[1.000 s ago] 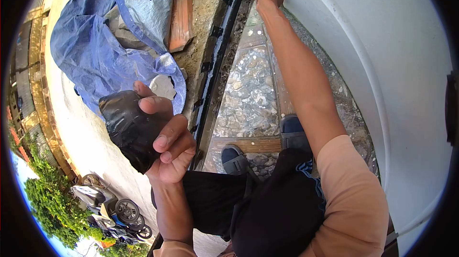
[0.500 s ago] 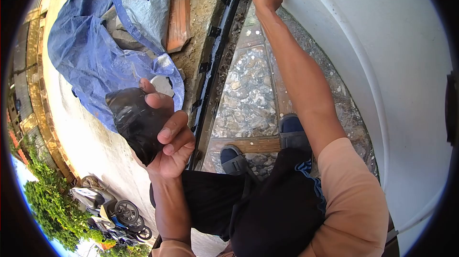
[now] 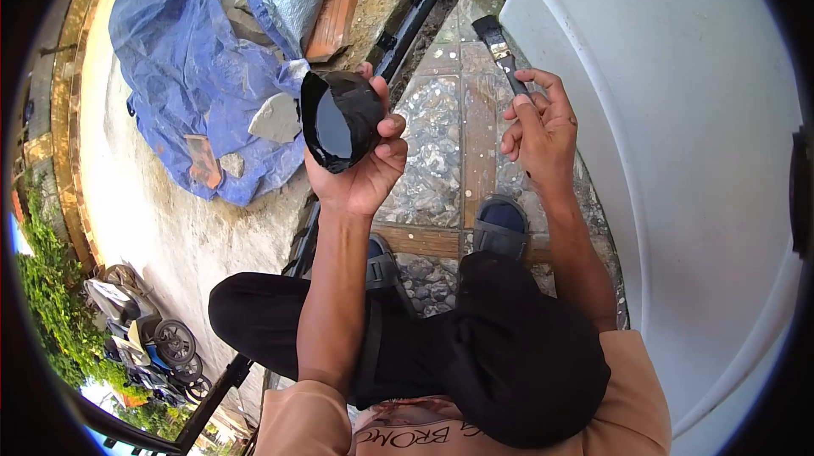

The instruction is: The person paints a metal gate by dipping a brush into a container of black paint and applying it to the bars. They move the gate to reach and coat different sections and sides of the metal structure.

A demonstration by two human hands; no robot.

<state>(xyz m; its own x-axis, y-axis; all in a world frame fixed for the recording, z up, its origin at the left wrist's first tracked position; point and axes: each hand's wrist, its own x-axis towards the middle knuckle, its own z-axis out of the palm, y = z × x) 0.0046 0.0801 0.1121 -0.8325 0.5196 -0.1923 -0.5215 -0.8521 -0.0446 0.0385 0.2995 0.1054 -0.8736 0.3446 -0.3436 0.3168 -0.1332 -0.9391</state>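
My left hand (image 3: 360, 185) is wrapped around a dark cup of black paint (image 3: 348, 117), tilted so that its glossy contents face me. In my right hand (image 3: 547, 138) is a paintbrush (image 3: 509, 62), gripped by its handle between thumb and fingers. The bristles are coated black and point up and away from me, beside the white wall. A wet-looking black metal rail (image 3: 411, 19) runs along the ground beyond the cup, apart from the brush. My left forearm and the cup hide part of that rail.
A blue tarp (image 3: 178, 58) with rubble and a terracotta brick (image 3: 337, 15) lies to the left. At the right stands a curved white wall (image 3: 678, 117). Pebbled paving (image 3: 432, 151) is under my sandals, and parked motorcycles (image 3: 153, 337) stand lower left.
My right hand has drawn back from the far end of the rail, bringing the brush into view. My left hand has moved up and right, and the cup's opening now shows.
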